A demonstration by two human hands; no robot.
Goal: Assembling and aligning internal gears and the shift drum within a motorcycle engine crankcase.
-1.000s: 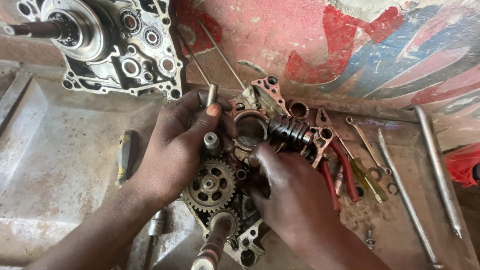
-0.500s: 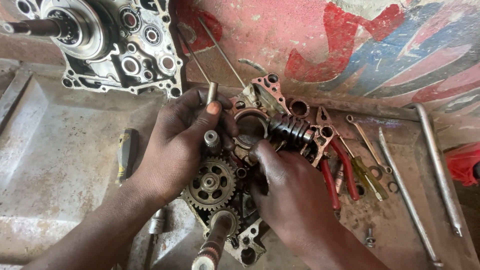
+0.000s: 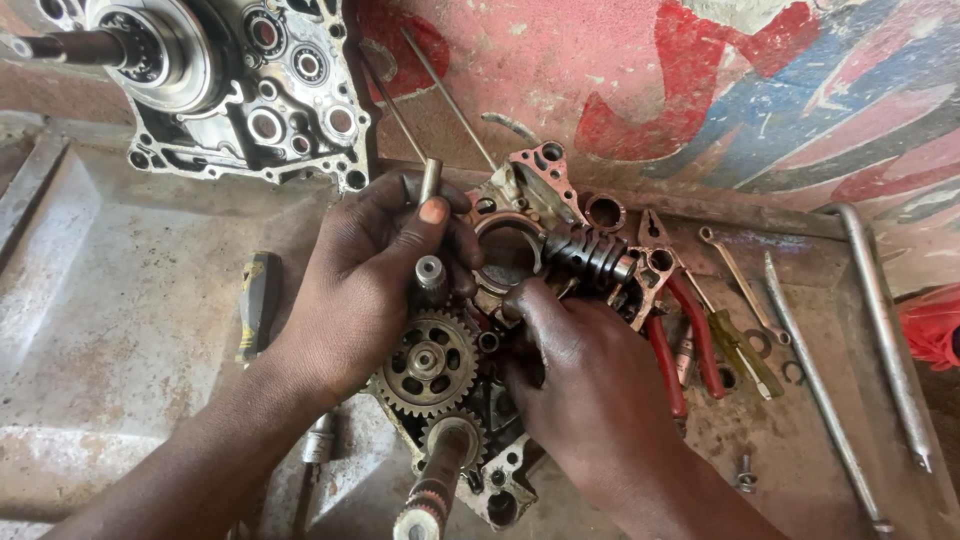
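Greasy steel gear (image 3: 430, 362) sits mid-worktop in the crankcase half (image 3: 520, 300); my left hand (image 3: 365, 290) pinches its shaft (image 3: 430, 272), my right hand (image 3: 585, 385) curls beside. A slip could tilt it.

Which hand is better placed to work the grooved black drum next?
Right. The right hand has fingertips right beside the grooved black drum, while the left hand is occupied around the upright shaft above the large gear.

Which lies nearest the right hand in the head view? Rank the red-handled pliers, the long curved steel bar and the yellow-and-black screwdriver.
1. Red-handled pliers, just right of the right hand.
2. Yellow-and-black screwdriver, past the left hand.
3. Long curved steel bar, far right.
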